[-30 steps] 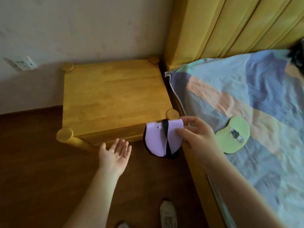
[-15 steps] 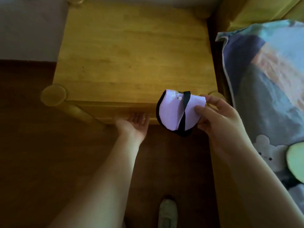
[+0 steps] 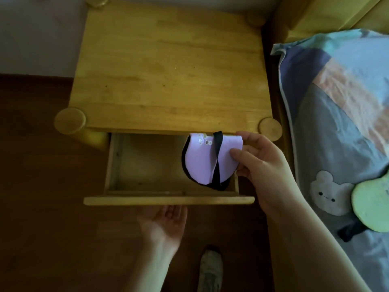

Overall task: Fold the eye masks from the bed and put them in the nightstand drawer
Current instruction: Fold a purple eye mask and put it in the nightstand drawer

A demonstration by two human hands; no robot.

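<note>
My right hand (image 3: 261, 163) pinches a folded purple eye mask (image 3: 205, 159) with a black strap and black edge, holding it over the right part of the pulled-out nightstand drawer (image 3: 168, 200). The drawer's inside looks bare. My left hand (image 3: 166, 222) is palm up under the drawer's front panel, its fingertips hidden beneath the panel. A green eye mask (image 3: 372, 207) lies on the bed at the right edge of the view, with its black strap trailing to the left.
The wooden nightstand (image 3: 168, 70) stands against the wall, close beside the bed with its patchwork blanket (image 3: 336, 123). A yellow headboard (image 3: 328, 11) is at the top right. Dark wood floor lies to the left, and a shoe (image 3: 210, 270) is below.
The drawer has come out from shut to pulled out, with my left hand under its front. My right hand has brought the purple mask over the drawer's right side.
</note>
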